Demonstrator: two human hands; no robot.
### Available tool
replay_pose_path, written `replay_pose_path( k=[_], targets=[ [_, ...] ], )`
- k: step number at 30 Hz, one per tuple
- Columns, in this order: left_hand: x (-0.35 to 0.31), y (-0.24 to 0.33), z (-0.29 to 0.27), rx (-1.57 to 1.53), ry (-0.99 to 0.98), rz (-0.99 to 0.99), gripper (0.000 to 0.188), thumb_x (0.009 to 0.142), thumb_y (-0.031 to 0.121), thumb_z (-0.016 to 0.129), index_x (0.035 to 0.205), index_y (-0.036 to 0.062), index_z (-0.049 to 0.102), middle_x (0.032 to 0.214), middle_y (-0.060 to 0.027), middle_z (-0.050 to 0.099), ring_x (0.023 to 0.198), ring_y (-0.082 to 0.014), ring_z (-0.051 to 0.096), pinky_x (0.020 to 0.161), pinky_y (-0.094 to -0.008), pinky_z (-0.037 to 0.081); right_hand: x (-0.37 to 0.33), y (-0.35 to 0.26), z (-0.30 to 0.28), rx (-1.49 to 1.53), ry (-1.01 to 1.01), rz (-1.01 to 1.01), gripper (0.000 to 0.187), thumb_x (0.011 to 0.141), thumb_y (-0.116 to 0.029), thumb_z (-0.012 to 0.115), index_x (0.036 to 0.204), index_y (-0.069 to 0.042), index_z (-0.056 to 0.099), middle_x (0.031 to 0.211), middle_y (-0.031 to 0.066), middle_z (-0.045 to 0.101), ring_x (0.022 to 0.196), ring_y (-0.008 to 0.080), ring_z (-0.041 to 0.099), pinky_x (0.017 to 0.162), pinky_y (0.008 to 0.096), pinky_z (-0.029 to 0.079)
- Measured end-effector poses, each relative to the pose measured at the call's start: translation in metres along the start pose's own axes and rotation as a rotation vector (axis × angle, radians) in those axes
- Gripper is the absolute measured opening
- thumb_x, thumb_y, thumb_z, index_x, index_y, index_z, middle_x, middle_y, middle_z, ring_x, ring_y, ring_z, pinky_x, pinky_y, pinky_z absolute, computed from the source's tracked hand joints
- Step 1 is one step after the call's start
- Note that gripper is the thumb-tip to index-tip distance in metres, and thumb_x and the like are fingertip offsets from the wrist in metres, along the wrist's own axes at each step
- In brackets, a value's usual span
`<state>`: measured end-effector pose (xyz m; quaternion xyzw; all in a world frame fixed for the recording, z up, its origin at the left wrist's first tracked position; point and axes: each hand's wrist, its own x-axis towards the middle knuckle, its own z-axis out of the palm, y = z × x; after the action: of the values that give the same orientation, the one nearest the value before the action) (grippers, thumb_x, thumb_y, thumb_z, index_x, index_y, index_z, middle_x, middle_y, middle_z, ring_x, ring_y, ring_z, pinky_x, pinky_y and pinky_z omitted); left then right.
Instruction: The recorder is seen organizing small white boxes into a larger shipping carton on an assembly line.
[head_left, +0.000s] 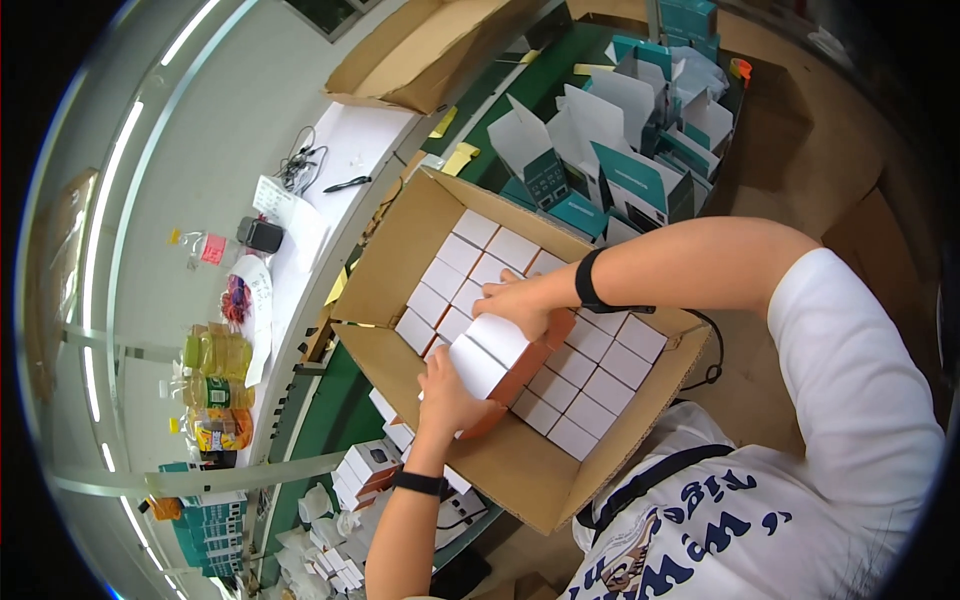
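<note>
The floor of the carton (395,245) is hidden under white boxes (573,366); the held boxes (487,355) cover part of those rows. The left forearm (402,540) runs off the lower edge. White clutter (335,565) at lower left is too small to tell apart.

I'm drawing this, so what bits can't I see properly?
All in the head view:
- Insides of the packed white boxes: closed tops hide them.
- Undersides of the boxes between the left hand and right hand: turned away.
- Floor of the cardboard carton: covered by boxes.
- Dark wall panel: cut off by the upper edge.
</note>
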<state>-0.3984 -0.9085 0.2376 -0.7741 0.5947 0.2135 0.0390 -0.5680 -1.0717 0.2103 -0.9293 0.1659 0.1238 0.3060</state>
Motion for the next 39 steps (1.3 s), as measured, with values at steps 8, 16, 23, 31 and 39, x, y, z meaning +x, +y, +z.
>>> replay_pose_path(
  k=[8,16,23,31,39],
  targets=[
    [0.035,-0.035,0.051,0.066,0.000,0.026,0.111,0.056,0.035,0.094,0.142,-0.0086,0.037,0.143,-0.0280,0.049,0.133,-0.0400,0.049,0.112,-0.0477,0.041,0.029,0.025,0.043,-0.063,0.144,-0.061,0.095,0.062,-0.017,0.087,0.146,-0.018,0.044,0.145,0.0147,0.045,0.132,0.0480,0.041,0.098,0.0651,0.047],
    [0.068,0.029,0.063,0.408,-0.160,0.297,0.074,0.061,0.049,0.092,0.118,0.0063,0.072,0.119,-0.0152,0.072,0.109,-0.0308,0.070,0.090,-0.0405,0.058,0.016,0.070,0.130,-0.660,0.426,0.252,0.084,0.077,-0.036,0.076,0.151,-0.015,0.042,0.154,0.0161,0.040,0.148,0.0372,0.031,0.117,0.0535,0.030],
    [-0.073,0.005,-0.009,-0.400,0.332,0.298,0.051,0.077,0.030,0.081,0.114,-0.0009,0.065,0.112,-0.0211,0.068,0.108,-0.0402,0.065,0.092,-0.0444,0.054,0.044,-0.005,0.162,-0.250,-0.115,-0.141,0.060,0.080,-0.033,0.075,0.133,-0.009,0.060,0.146,0.0165,0.053,0.137,0.0307,0.048,0.112,0.0450,0.039],
    [-0.247,-0.057,0.075,-0.919,0.649,-0.151,0.034,0.090,0.013,0.075,0.120,0.0018,0.064,0.113,-0.0133,0.069,0.102,-0.0244,0.068,0.088,-0.0342,0.054,0.076,0.008,0.205,-0.168,-0.284,-0.217,0.060,0.084,-0.031,0.070,0.131,0.002,0.054,0.113,0.0294,0.068,0.108,0.0443,0.065,0.097,0.0514,0.052],
    [-0.311,-0.059,0.202,-1.128,0.584,-0.585,0.031,0.093,0.018,0.073,0.121,0.0039,0.065,0.111,-0.0113,0.073,0.099,-0.0220,0.070,0.086,-0.0332,0.054,0.064,0.013,0.195,-0.128,-0.167,-0.020,0.024,0.085,-0.016,0.063,0.094,0.004,0.072,0.096,0.0305,0.070,0.093,0.0478,0.067,0.083,0.0519,0.057]
  ],
)
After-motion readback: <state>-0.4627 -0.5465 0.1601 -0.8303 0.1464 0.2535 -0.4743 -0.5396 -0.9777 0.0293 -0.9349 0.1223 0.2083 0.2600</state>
